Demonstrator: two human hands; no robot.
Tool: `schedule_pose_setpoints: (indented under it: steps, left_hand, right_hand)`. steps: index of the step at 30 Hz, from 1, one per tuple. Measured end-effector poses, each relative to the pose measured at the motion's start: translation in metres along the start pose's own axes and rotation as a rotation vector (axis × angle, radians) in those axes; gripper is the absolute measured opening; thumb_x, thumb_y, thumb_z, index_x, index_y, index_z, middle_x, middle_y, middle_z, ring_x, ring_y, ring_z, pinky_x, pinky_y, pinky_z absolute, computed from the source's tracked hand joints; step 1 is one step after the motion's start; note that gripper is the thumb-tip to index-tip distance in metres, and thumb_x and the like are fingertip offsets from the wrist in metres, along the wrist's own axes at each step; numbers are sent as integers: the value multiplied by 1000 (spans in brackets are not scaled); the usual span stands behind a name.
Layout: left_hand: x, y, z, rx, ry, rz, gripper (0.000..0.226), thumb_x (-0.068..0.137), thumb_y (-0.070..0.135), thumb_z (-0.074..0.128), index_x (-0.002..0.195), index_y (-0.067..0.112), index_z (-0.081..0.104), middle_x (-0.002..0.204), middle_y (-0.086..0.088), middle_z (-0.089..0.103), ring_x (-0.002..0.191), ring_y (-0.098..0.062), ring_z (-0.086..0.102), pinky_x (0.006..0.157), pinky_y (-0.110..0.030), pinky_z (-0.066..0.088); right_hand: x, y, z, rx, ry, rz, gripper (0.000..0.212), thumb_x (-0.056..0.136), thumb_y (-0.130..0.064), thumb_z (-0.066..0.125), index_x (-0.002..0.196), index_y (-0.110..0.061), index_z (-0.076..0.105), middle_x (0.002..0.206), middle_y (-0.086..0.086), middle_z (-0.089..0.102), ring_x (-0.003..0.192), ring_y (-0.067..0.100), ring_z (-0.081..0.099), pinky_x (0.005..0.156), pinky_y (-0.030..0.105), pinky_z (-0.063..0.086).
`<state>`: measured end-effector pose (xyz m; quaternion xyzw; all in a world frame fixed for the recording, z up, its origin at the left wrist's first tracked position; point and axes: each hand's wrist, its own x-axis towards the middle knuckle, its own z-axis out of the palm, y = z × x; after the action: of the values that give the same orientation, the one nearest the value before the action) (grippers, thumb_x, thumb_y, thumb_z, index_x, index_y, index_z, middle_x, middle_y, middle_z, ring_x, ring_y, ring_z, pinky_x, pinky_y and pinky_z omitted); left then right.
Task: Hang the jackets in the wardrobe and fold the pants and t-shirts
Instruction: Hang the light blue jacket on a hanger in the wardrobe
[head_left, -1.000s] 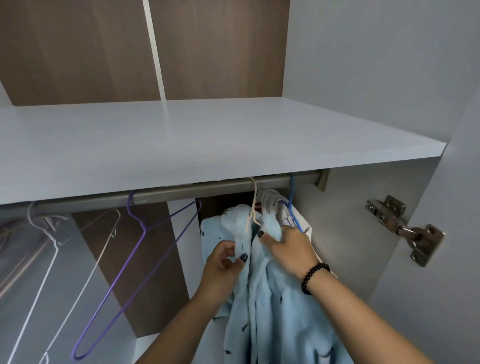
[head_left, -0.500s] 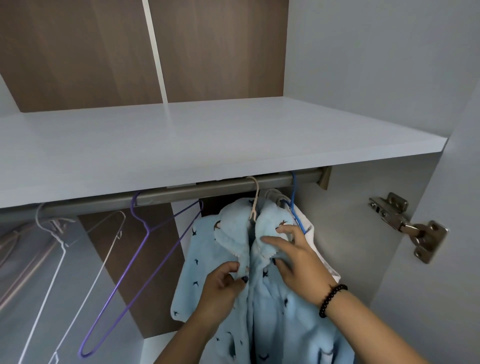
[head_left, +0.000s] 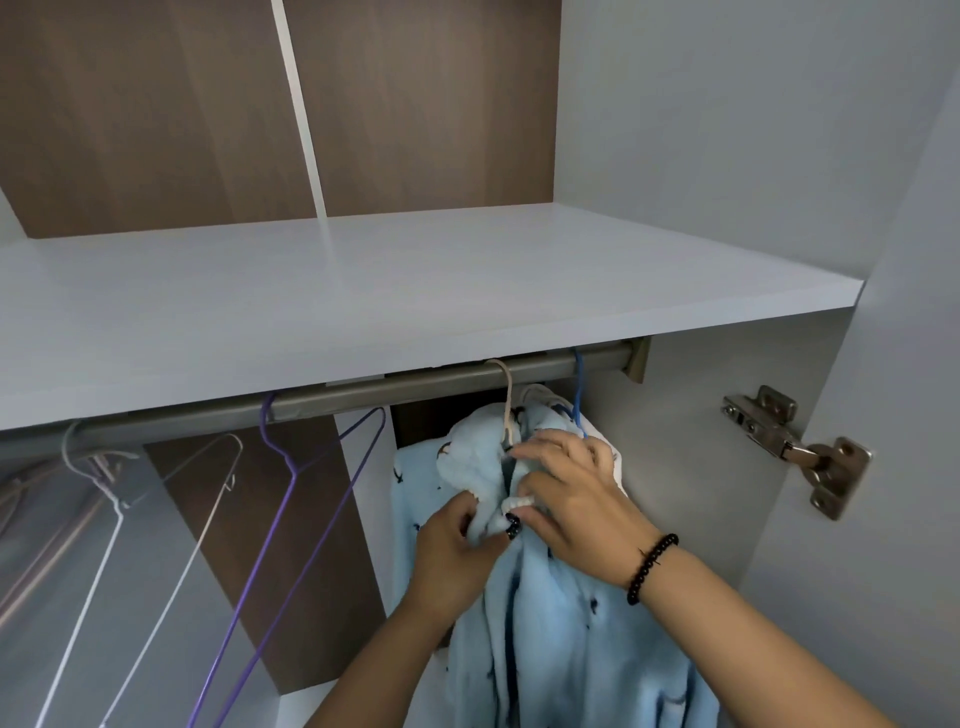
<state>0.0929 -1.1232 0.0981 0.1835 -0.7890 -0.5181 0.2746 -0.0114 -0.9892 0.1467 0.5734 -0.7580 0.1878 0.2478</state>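
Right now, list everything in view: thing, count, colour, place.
jacket: 1, light blue fleece with small dark marks, hanging on the beige hanger
beige hanger: 1, hooked on the rod
blue hanger: 1, right end of the rod, white garment on it
purple hanger: 1, bare, mid rod
white hanger: 1, bare, left
rod: 1, grey-brown, under the shelf
shelf: 1, pale grey
hinge: 1, metal, right
bracelet: 1, black beads, right wrist
left hand: grips jacket front
right hand: at the collar, pinching fabric

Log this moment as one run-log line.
stage: hanging | item: light blue fleece jacket on beige hanger, on rail | left hand: pinching collar | right hand: on collar
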Motion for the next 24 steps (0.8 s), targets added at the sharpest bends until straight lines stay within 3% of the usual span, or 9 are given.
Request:
schedule_pose_setpoints:
  steps: [4, 7, 11, 13, 16, 18, 20, 22, 24]
  left_hand:
    - [-3, -4, -18, -246, -90, -48, 24, 78, 6, 78, 85, -8, 60, 73, -15, 59, 69, -19, 52, 64, -31, 42]
    - [-11, -2, -27, -298, -106, -86, 11, 79, -3, 74, 87, -5, 66, 72, -8, 65, 68, -11, 56, 62, -20, 45]
    - [-21, -4, -37, -329, -78, -116, 12, 78, -7, 73, 86, 3, 73, 82, -12, 73, 76, -14, 63, 69, -23, 49]
    - [-25, -5, -40, -299, -5, -114, 20, 77, -5, 75, 79, 15, 76, 85, -5, 75, 80, -13, 66, 71, -24, 51]
    - [-32, 1, -43, -132, 141, -7, 9, 63, 26, 78, 71, 26, 74, 91, 14, 71, 87, -4, 65, 74, -25, 51]
    - [-37, 7, -46, -75, 173, 56, 22, 56, 42, 71, 70, 25, 72, 88, 14, 68, 85, -4, 64, 72, -21, 50]
    - [-40, 16, -46, -102, 139, 67, 17, 61, 39, 75, 69, 24, 73, 86, 12, 69, 82, -5, 65, 69, -18, 50]
    - [-42, 20, -44, -94, 120, 71, 7, 72, 21, 80, 72, 24, 74, 83, 13, 70, 78, -6, 66, 68, -18, 50]
    - [-42, 16, -41, -43, 157, 37, 15, 79, 8, 76, 75, 22, 74, 77, 13, 71, 72, -3, 65, 67, -16, 49]
  right_hand:
    - [9, 4, -9, 98, -199, -32, 24, 87, -29, 54, 109, -26, 61, 114, -12, 61, 121, 8, 47, 107, 38, 12]
    - [21, -4, -9, 71, -359, -96, 36, 88, -23, 57, 125, -25, 54, 121, -8, 59, 122, 8, 44, 108, 39, 4]
    - [43, -15, -17, 47, -450, -168, 23, 91, -28, 54, 114, -23, 56, 108, -6, 62, 102, 12, 51, 100, 32, 16]
    - [48, -19, -18, 53, -482, -177, 19, 93, -34, 51, 108, -25, 56, 103, -5, 62, 93, 12, 51, 94, 30, 24]
    - [46, -23, -15, 57, -469, -162, 15, 94, -36, 46, 98, -23, 55, 92, -4, 63, 78, 13, 47, 83, 26, 24]
    - [44, -26, -15, 18, -453, -135, 20, 95, -37, 43, 93, -21, 55, 84, -3, 61, 73, 15, 44, 77, 23, 20]
    - [44, -26, -16, 0, -452, -89, 21, 95, -39, 44, 91, -22, 56, 79, -5, 59, 70, 14, 43, 75, 22, 19]
    - [45, -24, -19, 61, -478, -49, 16, 95, -39, 46, 90, -26, 54, 74, -9, 52, 69, 11, 42, 75, 21, 20]
    - [44, -23, -20, 153, -537, -16, 13, 95, -36, 48, 93, -25, 56, 73, -9, 50, 78, 16, 46, 72, 18, 24]
